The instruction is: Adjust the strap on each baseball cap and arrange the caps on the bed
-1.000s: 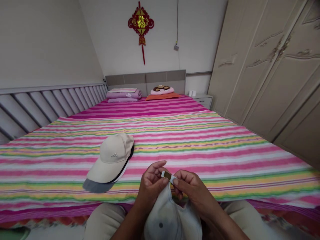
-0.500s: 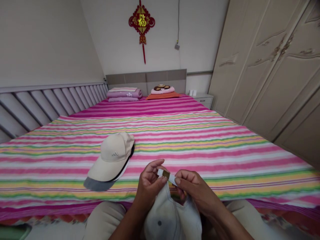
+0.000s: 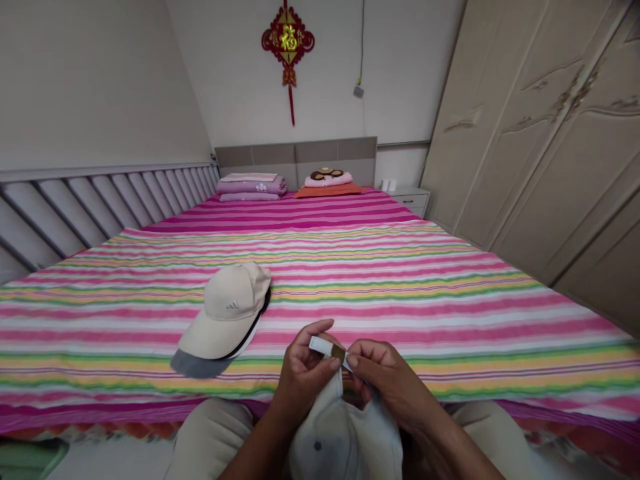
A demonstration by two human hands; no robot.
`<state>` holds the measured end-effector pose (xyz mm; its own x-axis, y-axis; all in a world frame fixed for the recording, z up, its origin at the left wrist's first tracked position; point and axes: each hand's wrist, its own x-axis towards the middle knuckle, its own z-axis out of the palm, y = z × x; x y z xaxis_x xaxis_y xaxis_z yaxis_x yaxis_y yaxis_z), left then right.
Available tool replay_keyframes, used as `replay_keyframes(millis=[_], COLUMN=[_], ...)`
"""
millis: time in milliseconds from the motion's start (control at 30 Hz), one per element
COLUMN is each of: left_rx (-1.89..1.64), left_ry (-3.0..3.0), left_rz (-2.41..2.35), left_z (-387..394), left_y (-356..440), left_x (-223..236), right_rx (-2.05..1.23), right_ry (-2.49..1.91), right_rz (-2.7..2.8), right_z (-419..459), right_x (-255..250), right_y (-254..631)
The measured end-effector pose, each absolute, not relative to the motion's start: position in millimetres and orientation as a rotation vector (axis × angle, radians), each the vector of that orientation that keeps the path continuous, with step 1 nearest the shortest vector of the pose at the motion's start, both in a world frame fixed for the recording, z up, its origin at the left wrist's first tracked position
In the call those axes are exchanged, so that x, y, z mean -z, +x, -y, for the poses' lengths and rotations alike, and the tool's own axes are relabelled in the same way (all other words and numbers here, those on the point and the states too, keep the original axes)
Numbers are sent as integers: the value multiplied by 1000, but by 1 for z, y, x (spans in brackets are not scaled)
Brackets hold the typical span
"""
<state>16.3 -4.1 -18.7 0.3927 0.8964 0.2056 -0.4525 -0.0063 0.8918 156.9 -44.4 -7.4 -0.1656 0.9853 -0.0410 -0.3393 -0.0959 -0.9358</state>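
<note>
A pale grey-white baseball cap [image 3: 325,437] is held low in front of me, its back opening turned up. Its light strap [image 3: 320,345] runs through a brass-coloured buckle [image 3: 338,353]. My left hand [image 3: 305,367] pinches the cap at the buckle with the thumb, the index finger raised behind the strap. With thumb and bent fingers, my right hand [image 3: 383,370] grips the strap just right of the buckle. Some right fingertips are hidden behind the cap. Left of my hands, a beige cap [image 3: 227,300] with a grey brim edge lies on the bed.
A striped sheet [image 3: 320,273] covers the bed. Folded purple bedding [image 3: 253,188] and a pink pillow on orange cloth [image 3: 330,193] lie by the headboard [image 3: 260,157]. A railing [image 3: 100,200] lines the left; a wardrobe [image 3: 525,153] stands right.
The buckle has shifted right along the strap, close to my right fingers. A longer strap end now sticks out on the left. The view has moved slightly.
</note>
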Motion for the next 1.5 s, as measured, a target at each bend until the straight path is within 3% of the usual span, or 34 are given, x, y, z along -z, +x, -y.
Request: replay_keyframes(millis=[367,800,1500], left_rx=[-993,-356,-589], left_ry=[1110,1294,865], left_rz=[-455,-644,-494], left_z=[1,-30,-32], left_y=[9,2,1], left_x=[13,-6,-3], right_rx=[-1531,-1449,-1731], right_ry=[-898,-1066,-796], right_rz=[1007,1147,1174], right_z=[43,43,27], right_x=[6,-5,4], right_y=[160,162,176])
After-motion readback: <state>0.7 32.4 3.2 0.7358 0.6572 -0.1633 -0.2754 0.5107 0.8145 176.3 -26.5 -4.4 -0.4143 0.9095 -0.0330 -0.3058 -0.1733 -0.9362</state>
